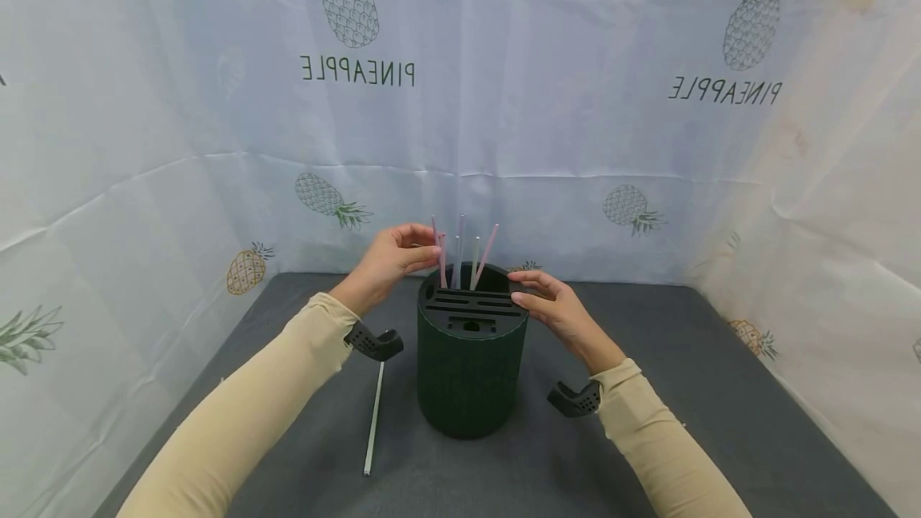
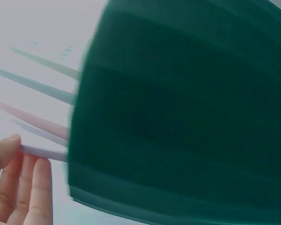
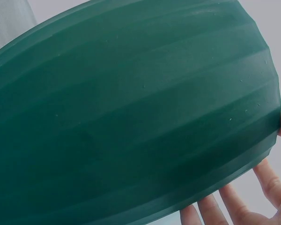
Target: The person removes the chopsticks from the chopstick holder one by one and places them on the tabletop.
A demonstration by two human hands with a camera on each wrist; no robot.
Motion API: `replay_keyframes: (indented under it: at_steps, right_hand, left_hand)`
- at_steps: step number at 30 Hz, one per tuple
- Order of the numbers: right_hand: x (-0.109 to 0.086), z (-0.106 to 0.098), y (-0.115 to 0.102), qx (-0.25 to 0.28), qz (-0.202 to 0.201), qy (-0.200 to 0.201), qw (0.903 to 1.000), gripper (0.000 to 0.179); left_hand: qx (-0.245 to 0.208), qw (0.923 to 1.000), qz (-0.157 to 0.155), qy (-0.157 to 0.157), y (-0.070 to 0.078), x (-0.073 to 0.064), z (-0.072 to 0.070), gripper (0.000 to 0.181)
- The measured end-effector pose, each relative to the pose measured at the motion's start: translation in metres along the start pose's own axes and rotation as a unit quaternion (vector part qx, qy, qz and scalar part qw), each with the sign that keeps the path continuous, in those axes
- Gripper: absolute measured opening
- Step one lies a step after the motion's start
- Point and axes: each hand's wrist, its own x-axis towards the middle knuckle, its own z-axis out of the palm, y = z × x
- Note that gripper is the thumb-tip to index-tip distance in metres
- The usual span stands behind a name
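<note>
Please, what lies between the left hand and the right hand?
The green holder, with several thin sticks standing in it, lies between them; the head view shows this.

You see a dark green holder; pink, lilac and whitish sticks; your cream sleeves; a grey surface; pale curtains printed with green and orange pineapples.

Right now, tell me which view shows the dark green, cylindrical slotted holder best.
The head view. It shows the holder from slotted top to base. The left wrist view shows only its side, cut off at the right; the right wrist view shows only its side, cut off at the left. Neither shows the slots.
</note>
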Motion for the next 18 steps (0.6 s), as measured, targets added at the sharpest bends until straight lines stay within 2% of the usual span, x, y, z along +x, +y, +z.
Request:
replay_keyframes:
  at_steps: [3, 6, 9, 11, 15, 18]
  right_hand:
    - [0.0, 0.0, 0.0, 0.0, -0.004, -0.003, 1.0, 0.052]
    - [-0.001, 0.001, -0.001, -0.001, -0.004, -0.004, 1.0, 0.051]
    - [-0.002, 0.001, -0.002, -0.004, -0.003, -0.003, 1.0, 0.051]
    - [-0.002, 0.001, -0.002, -0.004, -0.005, -0.004, 1.0, 0.051]
    - [-0.002, 0.001, -0.002, -0.004, -0.006, -0.005, 1.0, 0.051]
    - [-0.002, 0.001, -0.001, -0.006, -0.006, -0.005, 1.0, 0.051]
  left_hand:
    - [-0.019, 0.9995, 0.023, 0.011, 0.009, -0.001, 0.0, 0.014]
    - [-0.041, 0.9969, 0.059, 0.03, 0.024, -0.003, -0.003, 0.016]
    - [-0.093, 0.9877, 0.113, 0.055, 0.041, -0.004, -0.009, 0.018]
    - [-0.133, 0.9756, 0.158, 0.074, 0.053, -0.005, -0.016, 0.018]
    - [-0.217, 0.9415, 0.232, 0.112, 0.074, -0.011, -0.035, 0.017]
    - [-0.265, 0.9202, 0.249, 0.145, 0.085, -0.018, -0.052, 0.021]
